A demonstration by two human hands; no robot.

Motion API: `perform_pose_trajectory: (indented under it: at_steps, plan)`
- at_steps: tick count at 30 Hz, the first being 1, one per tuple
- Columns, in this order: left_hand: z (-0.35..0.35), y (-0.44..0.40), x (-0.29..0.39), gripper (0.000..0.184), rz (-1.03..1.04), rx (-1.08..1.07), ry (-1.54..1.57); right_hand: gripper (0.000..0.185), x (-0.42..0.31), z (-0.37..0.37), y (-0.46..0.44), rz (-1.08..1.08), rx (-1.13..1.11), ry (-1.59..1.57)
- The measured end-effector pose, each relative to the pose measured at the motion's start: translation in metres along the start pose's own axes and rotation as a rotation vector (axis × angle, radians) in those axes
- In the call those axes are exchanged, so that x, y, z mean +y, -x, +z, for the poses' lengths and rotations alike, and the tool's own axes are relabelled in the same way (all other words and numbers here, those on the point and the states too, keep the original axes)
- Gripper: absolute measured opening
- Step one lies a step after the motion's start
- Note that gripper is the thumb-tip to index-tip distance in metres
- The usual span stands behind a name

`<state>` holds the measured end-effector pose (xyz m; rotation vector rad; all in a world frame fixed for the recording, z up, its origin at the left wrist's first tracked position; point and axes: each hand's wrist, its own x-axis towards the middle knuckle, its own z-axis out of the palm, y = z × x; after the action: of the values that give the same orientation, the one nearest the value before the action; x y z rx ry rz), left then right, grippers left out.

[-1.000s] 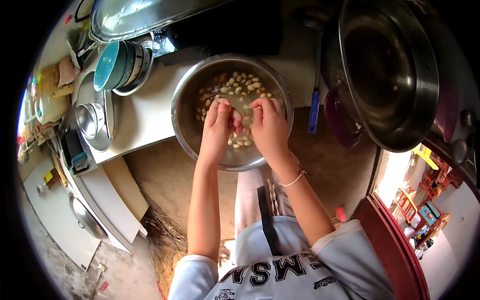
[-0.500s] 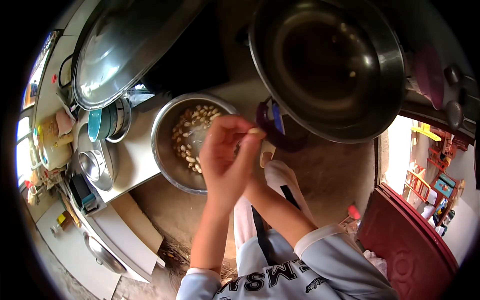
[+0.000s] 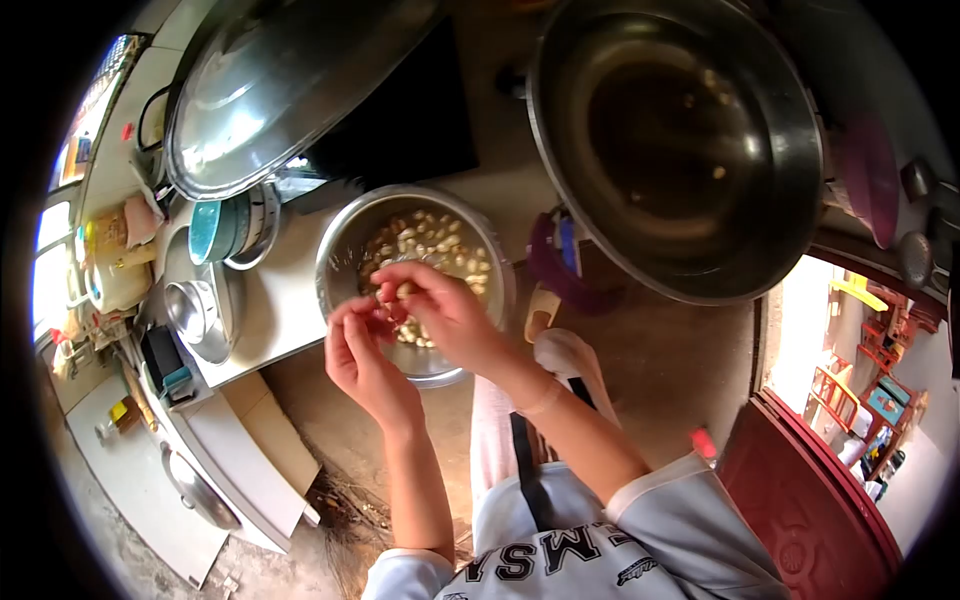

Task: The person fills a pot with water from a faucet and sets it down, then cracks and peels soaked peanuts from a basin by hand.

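- Position of the hands. The left hand point(image 3: 368, 366) and right hand point(image 3: 445, 316) meet at the fingertips above the near left part of the stainless-steel basin point(image 3: 436, 381); half a second earlier, the left hand was raised to the right, pinching a pale piece near the large metal pan point(image 3: 572, 170).
- State of the grip. Fingers of both hands are bent, with thumb and fingertips drawn close. A small tan spot point(image 3: 403, 291) shows at the right fingertips, but whether it is a peanut or part of a finger cannot be told. The pale piece can no longer be picked out, so whether the left hand grasps anything is likewise uncertain.
- Location of the peanuts. Many peanuts point(image 3: 440, 236) lie in the basin, pale for the most part, browner toward the left; the hands cover some of them. A few pale specks point(image 3: 719, 172) show inside the pan, too small to name with certainty; similar specks were there half a second earlier.
- Significance. The change is judged a return from single-handed holding to close fingertip work by both hands, centred once more on the basin. The pan appears to be the second place in use, though its specks alone do not settle this.
- Surroundings. The basin stands by the edge of the white counter point(image 3: 268, 326), with a teal bowl point(image 3: 207, 233) and a large metal lid point(image 3: 262, 105) beyond it.
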<state>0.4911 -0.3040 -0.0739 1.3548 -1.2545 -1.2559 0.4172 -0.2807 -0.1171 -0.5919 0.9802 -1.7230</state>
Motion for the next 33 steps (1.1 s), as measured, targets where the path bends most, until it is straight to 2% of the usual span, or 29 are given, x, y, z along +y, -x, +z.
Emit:
perform_pose_trajectory:
  at_steps: [1,3,7,8,9,11,13,15,17,22,23,24,26,28,29,31,32,33]
  plan:
    - [-0.014,0.001,-0.015,0.018,-0.034,0.046,-0.041,0.032,-0.016,-0.004,0.004,-0.031,-0.096,-0.025]
    - [-0.032,0.008,-0.041,0.017,-0.106,0.024,-0.085,0.028,-0.058,0.007,0.011,-0.057,-0.011,-0.23]
    - [-0.022,0.021,-0.023,0.017,-0.203,-0.014,-0.221,0.018,-0.093,0.015,0.018,-0.06,-0.072,-0.325]
    - [-0.036,0.019,-0.046,0.017,-0.179,-0.112,-0.098,0.018,-0.097,0.017,0.019,-0.073,-0.094,-0.325]
    - [-0.038,0.019,-0.047,0.017,-0.181,-0.105,-0.093,0.018,-0.101,0.019,0.02,-0.067,-0.1,-0.321]
    - [-0.035,0.017,-0.042,0.017,-0.377,-0.182,0.078,0.02,-0.106,0.024,0.022,-0.045,-0.114,-0.365]
    - [-0.029,0.018,-0.041,0.016,-0.391,-0.161,0.1,0.019,-0.112,0.03,0.024,-0.049,-0.088,-0.345]
    - [-0.026,0.017,-0.034,0.016,-0.398,-0.289,0.031,0.019,-0.116,0.032,0.026,0.001,-0.042,-0.417]
    - [-0.024,0.018,-0.037,0.015,-0.418,-0.321,0.058,0.019,-0.116,0.032,0.027,0.014,-0.046,-0.45]
    - [-0.021,0.018,-0.048,0.014,-0.275,-0.32,-0.073,0.021,-0.114,0.026,0.032,-0.028,-0.024,-0.425]
    - [-0.021,0.018,-0.05,0.015,-0.237,-0.313,-0.095,0.021,-0.118,0.023,0.036,-0.032,0.025,-0.338]
    - [-0.028,0.018,-0.069,0.015,-0.352,-0.295,0.008,0.021,-0.123,0.019,0.04,-0.036,0.076,-0.249]
    - [-0.033,0.014,-0.074,0.014,-0.339,-0.313,-0.052,0.021,-0.137,0.009,0.051,-0.207,0.32,0.036]
    - [-0.037,0.01,-0.088,0.013,-0.334,-0.293,-0.081,0.019,-0.143,-0.023,0.061,-0.472,0.545,0.35]
    - [-0.041,0.006,-0.096,0.011,-0.308,-0.286,-0.139,0.02,-0.149,-0.035,0.065,-0.416,0.759,0.646]
    - [-0.045,0.001,-0.104,0.013,-0.171,-0.238,-0.398,0.019,-0.15,-0.058,0.069,-0.405,0.944,0.967]
    - [-0.046,-0.003,-0.103,0.016,-0.093,-0.222,-0.483,0.019,-0.144,-0.062,0.077,-0.41,0.945,0.972]
    - [-0.048,-0.009,-0.109,0.018,-0.055,-0.187,-0.424,0.018,-0.136,-0.063,0.089,-0.547,0.951,0.94]
